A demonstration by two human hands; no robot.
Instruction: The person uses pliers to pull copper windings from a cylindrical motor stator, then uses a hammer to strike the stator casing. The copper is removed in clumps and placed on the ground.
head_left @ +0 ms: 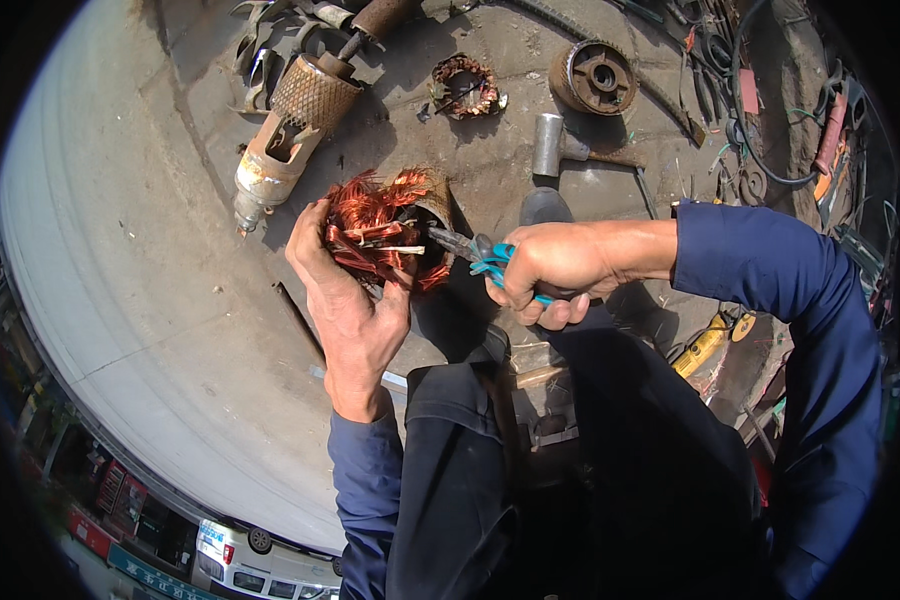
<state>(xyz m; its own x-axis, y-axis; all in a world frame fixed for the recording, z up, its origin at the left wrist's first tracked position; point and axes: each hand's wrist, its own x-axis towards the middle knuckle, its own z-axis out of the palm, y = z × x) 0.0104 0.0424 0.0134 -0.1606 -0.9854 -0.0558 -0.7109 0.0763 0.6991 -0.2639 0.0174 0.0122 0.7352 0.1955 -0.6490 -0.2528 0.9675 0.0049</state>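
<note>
My right hand [560,265] is closed round the teal handles of a pair of pliers [488,262]. The pliers' jaws reach left to a bundle of copper wire windings [370,215]; whether they bite a wire, I cannot tell. Cut, frayed wire ends spread from the bundle, and some pale strips lie among them. Behind it shows part of a rusty, round metal core [438,205], its opening dark. With fingers and thumb spread round the near left side, my left hand [348,315] grips the windings; some fingertips are hidden behind the copper.
A hammer [550,145] lies beyond my right hand, near a rusty round housing [595,80] and a ring of old winding [465,85]. At upper left is a long motor part [280,150]. A yellow power tool [702,345] and tangled cables lie on the right.
</note>
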